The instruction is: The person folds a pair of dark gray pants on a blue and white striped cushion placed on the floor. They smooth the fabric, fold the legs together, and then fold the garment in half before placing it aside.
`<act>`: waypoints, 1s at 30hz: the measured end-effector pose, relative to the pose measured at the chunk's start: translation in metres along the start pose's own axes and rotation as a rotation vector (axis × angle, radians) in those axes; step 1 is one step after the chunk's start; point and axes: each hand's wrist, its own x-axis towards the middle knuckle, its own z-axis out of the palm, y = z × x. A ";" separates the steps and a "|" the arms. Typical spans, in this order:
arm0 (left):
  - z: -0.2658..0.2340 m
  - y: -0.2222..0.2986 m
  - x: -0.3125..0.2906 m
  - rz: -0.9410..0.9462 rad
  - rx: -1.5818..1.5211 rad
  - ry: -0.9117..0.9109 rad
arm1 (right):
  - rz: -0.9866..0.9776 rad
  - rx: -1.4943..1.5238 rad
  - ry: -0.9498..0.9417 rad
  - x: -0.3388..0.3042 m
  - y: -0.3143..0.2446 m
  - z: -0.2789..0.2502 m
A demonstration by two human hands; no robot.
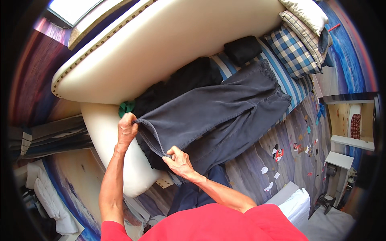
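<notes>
Left hand point(128, 129) and right hand point(179, 162) pinch one leg hem point(154, 138) of the dark-grey denim trousers point(209, 106), laid along the cream, stud-edged padded couch point(161, 46).
And the hem gapes between them, thumbs and fingers closed on its rim, while the waistband point(277, 82) lies far off on the blue-and-white striped cloth cover point(296, 89)! One pair, two legs: the second leg's end drops out of clear view by the right forearm point(219, 193). Behind, a crumpled black cloth heap point(187, 76) is half covered, its shape hard to read; one black cloth bundle point(242, 50) sits beyond. A green cloth-like piece point(126, 107) peeks out near the left hand, partly hidden. Three cushions at the far end: blue-and-white checked point(292, 50), beige checked point(304, 34), plain white point(307, 14). Below, the grey wavy-patterned floor point(249, 168) carries scattered scraps point(270, 186), many too small to identify; upper left, a bright window point(72, 10) is cut off.
</notes>
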 end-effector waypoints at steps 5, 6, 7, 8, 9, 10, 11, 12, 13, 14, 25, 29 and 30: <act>-0.006 0.008 0.025 0.203 0.257 0.237 | -0.217 0.018 0.056 0.016 -0.018 0.019; -0.001 0.002 0.026 0.170 0.328 0.225 | -0.299 -0.017 0.004 0.026 0.002 0.027; 0.008 -0.013 0.021 0.108 0.370 0.176 | -0.288 -0.096 -0.033 0.032 0.025 0.036; 0.013 -0.029 0.013 0.036 0.421 0.132 | -0.281 -0.173 -0.085 0.036 0.045 0.046; 0.019 -0.032 0.007 0.022 0.395 0.164 | -0.238 -0.177 -0.124 0.034 0.055 0.046; 0.025 -0.032 -0.002 0.008 0.369 0.197 | -0.184 -0.147 -0.184 0.034 0.066 0.043; 0.027 -0.030 -0.015 -0.016 0.350 0.230 | -0.129 -0.115 -0.254 0.030 0.076 0.039; 0.037 -0.012 -0.019 -0.029 0.291 0.248 | -0.085 -0.122 -0.263 0.030 0.087 0.031; 0.050 0.004 -0.030 -0.022 0.237 0.257 | -0.035 -0.145 -0.251 0.023 0.104 0.025; 0.059 0.022 -0.042 -0.014 0.191 0.275 | 0.012 -0.168 -0.241 0.016 0.118 0.018; 0.212 0.064 -0.273 -0.910 -0.058 -0.053 | 0.778 -0.026 0.040 -0.039 0.242 -0.066; 0.215 0.063 -0.289 -1.105 -0.194 -0.021 | 0.860 0.077 0.074 -0.049 0.257 -0.082; 0.214 0.066 -0.288 -1.147 -0.260 -0.009 | 0.871 0.102 0.085 -0.052 0.261 -0.085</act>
